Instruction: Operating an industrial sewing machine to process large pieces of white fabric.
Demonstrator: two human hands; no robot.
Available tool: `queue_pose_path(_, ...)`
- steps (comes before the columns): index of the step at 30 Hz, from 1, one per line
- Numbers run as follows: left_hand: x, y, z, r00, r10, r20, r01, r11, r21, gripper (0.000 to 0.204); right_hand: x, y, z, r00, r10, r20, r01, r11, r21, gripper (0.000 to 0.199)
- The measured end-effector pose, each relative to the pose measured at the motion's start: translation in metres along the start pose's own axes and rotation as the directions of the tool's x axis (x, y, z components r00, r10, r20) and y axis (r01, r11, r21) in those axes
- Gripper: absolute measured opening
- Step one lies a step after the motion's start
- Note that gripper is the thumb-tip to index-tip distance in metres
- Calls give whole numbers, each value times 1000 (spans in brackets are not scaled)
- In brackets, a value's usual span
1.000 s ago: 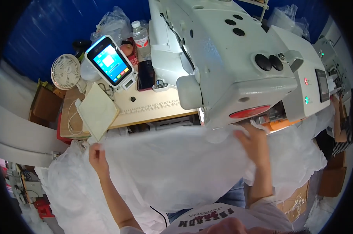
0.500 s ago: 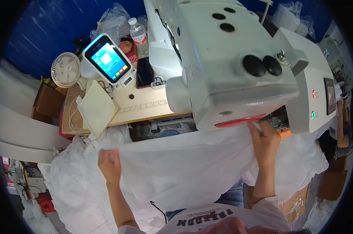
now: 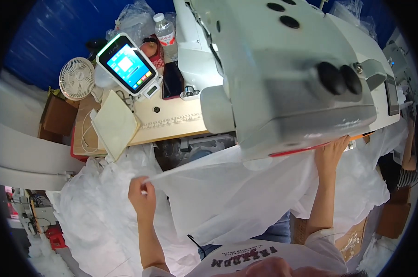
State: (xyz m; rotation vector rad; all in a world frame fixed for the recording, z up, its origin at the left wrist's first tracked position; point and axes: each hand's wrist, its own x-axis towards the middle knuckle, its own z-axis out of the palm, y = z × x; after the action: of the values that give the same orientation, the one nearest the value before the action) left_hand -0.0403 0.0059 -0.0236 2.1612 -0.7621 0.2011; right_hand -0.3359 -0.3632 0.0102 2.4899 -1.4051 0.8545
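Cloth (image 3: 232,194), thin and white, hangs in front of the machine (image 3: 301,83), its upper edge slanting from your left hand (image 3: 142,198) up to beneath the machine's head. Your left hand, left of the machine, has its fingers pinched on the cloth's corner. Your right hand (image 3: 331,154) is at the machine's lower front, by the red strip (image 3: 299,150); its fingertips are partly hidden, so you cannot be told whether they grip. Left of the machine, a white heap (image 3: 98,207) lies beside your left forearm, and a pad (image 3: 115,124) juts past the edge of the table (image 3: 186,111).

With one corner lower than the other, an uneven pull could skew the cloth or crease it under the machine. If you slacken the left side, it could sag into the gap left of the machine, or tangle with the heap. Your right fingers could be caught if the machine ran while they were so close.
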Motion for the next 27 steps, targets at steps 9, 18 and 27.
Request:
queue_pose_path(9, -29, -74, -51, 888, -452, 91, 456, 890, -29, 10, -13, -71, -50, 977, -154, -146, 195, 923, 333, 26)
queue_pose_path(18, -39, -84, -72, 872, -483, -85, 490, 849, 197, 20, -10, -108, -52, 976, -185, 117, 128, 916, 379, 27)
queue_pose_path(27, 13, -139, -22, 831, 486, -271, -244, 756, 607, 21, -23, -128, -44, 971, -185, 155, 78, 848, 524, 26)
